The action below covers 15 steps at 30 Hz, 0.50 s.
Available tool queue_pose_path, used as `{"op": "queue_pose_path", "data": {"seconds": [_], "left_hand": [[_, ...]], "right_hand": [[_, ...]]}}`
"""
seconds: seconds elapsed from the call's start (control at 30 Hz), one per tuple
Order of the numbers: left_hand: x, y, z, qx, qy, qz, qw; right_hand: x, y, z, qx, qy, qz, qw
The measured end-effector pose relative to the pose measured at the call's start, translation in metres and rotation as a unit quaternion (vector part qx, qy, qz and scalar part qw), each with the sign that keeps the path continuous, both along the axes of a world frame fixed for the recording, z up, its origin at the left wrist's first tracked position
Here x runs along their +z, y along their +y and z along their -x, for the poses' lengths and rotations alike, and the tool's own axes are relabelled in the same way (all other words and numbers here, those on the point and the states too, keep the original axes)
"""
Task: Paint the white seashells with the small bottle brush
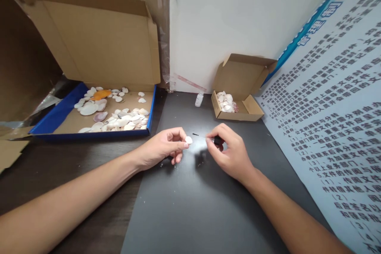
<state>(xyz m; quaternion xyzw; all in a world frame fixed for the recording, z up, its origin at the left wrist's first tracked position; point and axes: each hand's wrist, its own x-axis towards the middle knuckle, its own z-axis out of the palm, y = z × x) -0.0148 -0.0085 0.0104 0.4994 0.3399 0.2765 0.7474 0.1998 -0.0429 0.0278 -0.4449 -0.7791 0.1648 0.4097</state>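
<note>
The left hand (pixel 169 145) pinches 1 small white seashell (pixel 189 140) above the dark grey tabletop (pixel 184 210), while the right hand (pixel 228 149) grips a dark, partly red object (pixel 219 142) mostly hidden by its fingers. Beyond sit a small whitish bottle (pixel 199 99), any print illegible from here, and a small brown cardboard box (pixel 239 116); a larger blue-sided cardboard box (pixel 89 135) of shells (pixel 127 119) lies left. A pale blue board (pixel 333 99) of Chinese text, cut off at right, shows "管理" and "5."

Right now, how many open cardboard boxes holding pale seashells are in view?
2: the large cardboard box with blue sides, left of and beyond the left hand, and the small plain brown cardboard box, beyond the right hand.
</note>
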Motion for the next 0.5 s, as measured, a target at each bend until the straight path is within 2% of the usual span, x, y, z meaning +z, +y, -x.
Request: {"op": "queue_pose_path", "data": {"seconds": [0.1,0.23,0.33,0.43,0.5], "left_hand": [[0.0021,-0.0005,-0.0006,0.005,0.003,0.005,1.000],[0.0042,-0.0008,-0.0013,0.014,-0.001,0.010,1.000],[0.0051,-0.0009,-0.0012,0.016,-0.007,0.016,1.000],[0.0054,-0.0012,-0.0009,0.021,-0.011,0.017,1.000],[0.0052,-0.0014,-0.0006,0.023,-0.010,0.013,1.000]], "right_hand": [[0.0007,-0.0001,0.0004,0.021,0.000,0.010,1.000],[0.0001,0.0008,0.0008,-0.014,0.004,-0.002,1.000],[-0.0001,0.0012,0.0008,0.015,0.002,0.006,1.000],[0.0009,0.0009,0.0013,-0.018,0.000,-0.003,1.000],[0.0019,0.0001,0.0022,-0.002,0.002,-0.002,1.000]]}}
